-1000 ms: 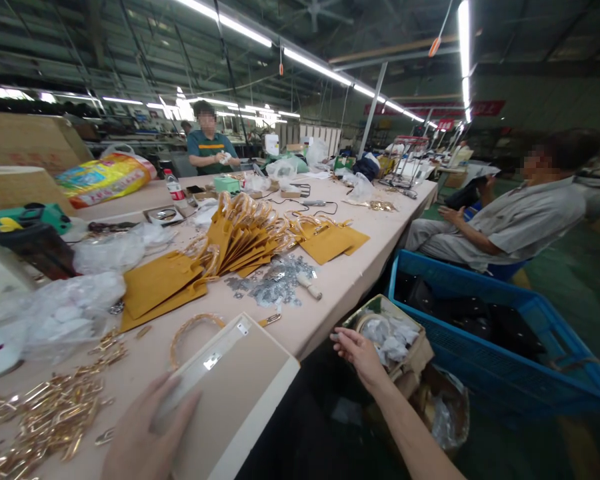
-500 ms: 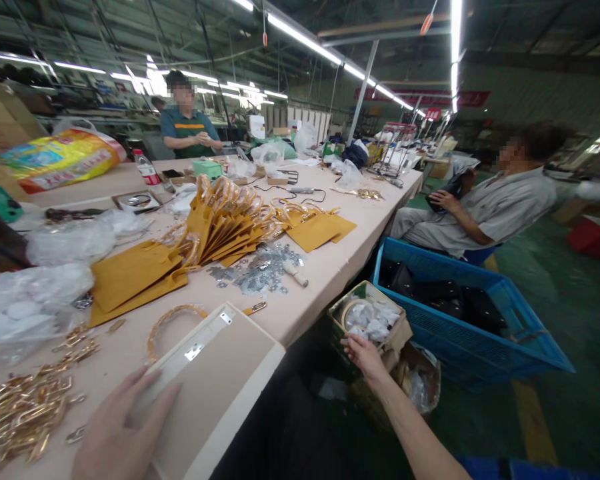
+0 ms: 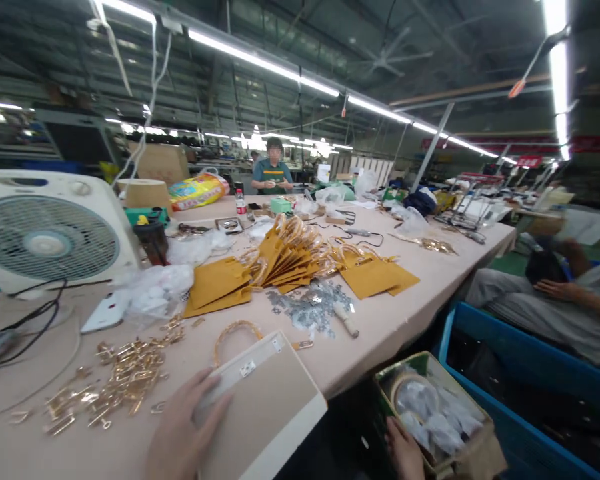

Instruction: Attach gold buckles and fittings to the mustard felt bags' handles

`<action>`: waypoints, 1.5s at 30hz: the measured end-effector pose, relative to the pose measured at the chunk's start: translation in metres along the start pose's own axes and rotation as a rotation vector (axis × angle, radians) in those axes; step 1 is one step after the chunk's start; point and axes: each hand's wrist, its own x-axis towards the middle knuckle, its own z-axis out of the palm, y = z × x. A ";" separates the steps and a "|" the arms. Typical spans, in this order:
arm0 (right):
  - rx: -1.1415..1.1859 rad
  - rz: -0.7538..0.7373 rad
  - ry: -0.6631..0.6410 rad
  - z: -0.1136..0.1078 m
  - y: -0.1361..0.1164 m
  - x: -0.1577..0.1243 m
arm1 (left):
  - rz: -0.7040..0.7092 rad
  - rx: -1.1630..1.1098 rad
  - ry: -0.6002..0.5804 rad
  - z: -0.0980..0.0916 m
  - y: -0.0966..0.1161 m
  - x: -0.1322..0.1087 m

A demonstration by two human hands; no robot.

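A stiff beige bag panel [image 3: 265,407] with a pale border and two small metal plates leans over the table's front edge. My left hand [image 3: 185,420] grips its left side, thumb on the face. Beyond the panel lies a tan loop handle [image 3: 237,327]. Low on the right, my right hand [image 3: 404,448] is beside an open box [image 3: 380,387] holding a tape roll and crumpled plastic. Its fingers look loosely apart, with nothing visible in them. A small white scrap [image 3: 364,442], blurred, shows left of this hand against the dark gap.
Gold clasps [image 3: 125,373] are heaped at left, near a fan [image 3: 50,230]. Mustard bag pieces [image 3: 280,257], thin metal plates [image 3: 305,307] and a wrapped tool [image 3: 347,320] lie mid-table. A blue crate [image 3: 520,413] stands right; one co-worker sits beyond it, another behind the table.
The view has swung left and up, bringing the fan into sight. My left hand keeps hold of the panel. My right hand's fingers have loosened, and a white scrap now appears beside it.
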 end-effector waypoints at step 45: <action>-0.433 -0.715 -0.518 0.192 -0.195 -0.072 | 0.035 -0.148 -0.004 -0.018 -0.001 -0.026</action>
